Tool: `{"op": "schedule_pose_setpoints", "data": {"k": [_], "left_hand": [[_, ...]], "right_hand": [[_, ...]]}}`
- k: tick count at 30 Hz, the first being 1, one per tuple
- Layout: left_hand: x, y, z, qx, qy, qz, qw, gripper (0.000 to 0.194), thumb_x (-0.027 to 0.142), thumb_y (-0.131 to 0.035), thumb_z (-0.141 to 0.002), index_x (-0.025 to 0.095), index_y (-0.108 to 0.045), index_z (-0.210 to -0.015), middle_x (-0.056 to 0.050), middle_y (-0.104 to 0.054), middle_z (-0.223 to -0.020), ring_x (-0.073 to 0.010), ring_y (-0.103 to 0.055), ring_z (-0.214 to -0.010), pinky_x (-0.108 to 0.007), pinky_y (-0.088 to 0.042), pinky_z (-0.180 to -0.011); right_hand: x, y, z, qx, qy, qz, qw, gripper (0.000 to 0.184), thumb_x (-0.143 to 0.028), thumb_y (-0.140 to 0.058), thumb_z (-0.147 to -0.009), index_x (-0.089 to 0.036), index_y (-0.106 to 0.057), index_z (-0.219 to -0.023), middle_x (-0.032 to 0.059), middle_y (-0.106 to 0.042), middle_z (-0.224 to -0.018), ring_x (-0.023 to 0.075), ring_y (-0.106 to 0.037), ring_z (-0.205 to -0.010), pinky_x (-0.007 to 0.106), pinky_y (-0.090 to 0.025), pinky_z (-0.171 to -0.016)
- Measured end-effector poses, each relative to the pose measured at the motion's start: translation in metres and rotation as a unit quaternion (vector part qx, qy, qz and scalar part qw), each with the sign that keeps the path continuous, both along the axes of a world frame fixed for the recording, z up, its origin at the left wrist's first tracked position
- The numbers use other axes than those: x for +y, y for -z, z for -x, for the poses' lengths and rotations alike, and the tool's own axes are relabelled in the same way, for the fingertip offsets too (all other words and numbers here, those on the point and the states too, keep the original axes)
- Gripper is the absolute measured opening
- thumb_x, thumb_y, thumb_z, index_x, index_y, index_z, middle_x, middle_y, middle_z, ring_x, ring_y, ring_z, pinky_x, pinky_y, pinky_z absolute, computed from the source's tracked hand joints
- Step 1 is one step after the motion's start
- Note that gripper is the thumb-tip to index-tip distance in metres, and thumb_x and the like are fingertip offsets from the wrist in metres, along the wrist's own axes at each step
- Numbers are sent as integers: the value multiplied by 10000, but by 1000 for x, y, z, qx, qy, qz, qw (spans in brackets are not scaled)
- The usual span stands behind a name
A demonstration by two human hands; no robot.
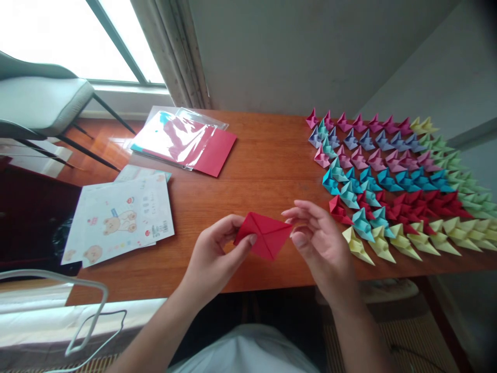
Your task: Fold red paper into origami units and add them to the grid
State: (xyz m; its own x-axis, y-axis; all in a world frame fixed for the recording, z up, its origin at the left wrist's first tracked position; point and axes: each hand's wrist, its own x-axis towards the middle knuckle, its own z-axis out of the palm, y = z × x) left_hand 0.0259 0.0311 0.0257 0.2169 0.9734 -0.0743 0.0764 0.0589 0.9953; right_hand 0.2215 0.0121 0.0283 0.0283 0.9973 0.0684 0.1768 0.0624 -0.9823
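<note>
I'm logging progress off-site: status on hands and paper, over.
Left hand pinching folded red paper. Right hand open at its right corner, contact unclear. Rows of folded paper pieces close beyond right hand.

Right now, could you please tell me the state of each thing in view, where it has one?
Red paper: folded, creased, held in the left hand
Left hand: pinching the paper
Right hand: open, beside the paper's corner; contact unclear
Folded paper pieces: shaped, mostly in rows
Plastic packet: lying flat, red sheet partly out
Bear-printed sheets: flat, overlapping
Curtain: gathered aside
</note>
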Motion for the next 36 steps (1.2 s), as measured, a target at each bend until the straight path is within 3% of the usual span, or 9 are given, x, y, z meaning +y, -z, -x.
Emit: {"op": "schedule_pose_setpoints", "data": {"k": [4, 6, 9, 11, 14, 16, 19, 29, 36], "left_hand": [[-1, 5, -3, -75, -43, 32, 996, 70, 202, -671, -891, 162, -640, -939, -34, -708, -898, -156, -671, -853, -245, -531, -782], [-1, 6, -3, -43, -35, 1, 998, 50, 166, -654, -891, 169, -642, -938, -37, -710, -917, -162, -679, -881, -252, -534, -798], [0, 8, 2, 76, -10, -118, 990, 140, 79, -627, -860, 180, -661, -951, -55, -714, -1011, -183, -673, -959, -291, -528, -861], [0, 11, 7, 176, -3, -225, 958, 217, 38, -614, -841, 187, -679, -985, -67, -706, -1068, -197, -652, -999, -317, -515, -885], [0, 20, 12, 308, -6, -351, 884, 240, 46, -588, -871, 190, -679, -1041, -78, -710, -1081, -225, -618, -993, -367, -494, -877], [0, 27, 14, 367, 12, -396, 841, 216, 67, -557, -901, 183, -674, -1041, -70, -726, -1037, -232, -608, -938, -389, -475, -851], [1, 34, 15, 406, 52, -415, 813, 213, 78, -500, -936, 169, -668, -1029, -57, -735, -1002, -221, -606, -879, -383, -459, -807], [-4, 32, 15, 445, 109, -394, 797, 156, 153, -561, -950, 159, -671, -1060, -42, -734, -1108, -212, -647, -922, -367, -467, -814], [-4, 33, 14, 398, 77, -356, 842, 153, 194, -552, -973, 194, -689, -1041, -31, -743, -1080, -199, -667, -939, -350, -488, -823]], "right_hand": [[0, 13, 4, -83, -63, -22, 994, 230, -193, -702, -880, -265, -659, -1094, 10, -691, -975, 151, -630, -823, 283, -530, -759], [3, 17, 6, -125, -63, -73, 988, 125, -145, -655, -908, -245, -686, -975, 2, -688, -891, 143, -617, -790, 279, -516, -743], [7, 21, 5, -167, -51, -148, 973, 171, -87, -619, -920, -232, -702, -957, 26, -701, -914, 168, -633, -870, 313, -521, -792], [8, 24, 3, -205, -42, -197, 958, 237, -36, -613, -902, -234, -710, -988, 42, -704, -948, 185, -627, -912, 339, -525, -823], [8, 32, -1, -271, -42, -251, 928, 300, 7, -612, -880, -226, -707, -1043, 64, -707, -996, 211, -602, -961, 368, -531, -852], [7, 39, -2, -311, -50, -270, 910, 292, 5, -621, -875, -210, -703, -1055, 74, -710, -1004, 225, -589, -971, 381, -532, -863], [5, 47, -3, -357, -64, -273, 891, 242, -17, -620, -887, -192, -706, -1031, 77, -711, -990, 232, -581, -961, 387, -532, -863], [1, 42, -13, -419, -139, -215, 871, 201, -124, -604, -940, -176, -686, -1116, 74, -711, -1110, 237, -593, -1017, 409, -509, -910], [0, 42, -12, -371, -127, -171, 904, 137, -167, -587, -959, -201, -706, -1016, 62, -700, -1079, 219, -593, -1001, 390, -508, -898]]}}
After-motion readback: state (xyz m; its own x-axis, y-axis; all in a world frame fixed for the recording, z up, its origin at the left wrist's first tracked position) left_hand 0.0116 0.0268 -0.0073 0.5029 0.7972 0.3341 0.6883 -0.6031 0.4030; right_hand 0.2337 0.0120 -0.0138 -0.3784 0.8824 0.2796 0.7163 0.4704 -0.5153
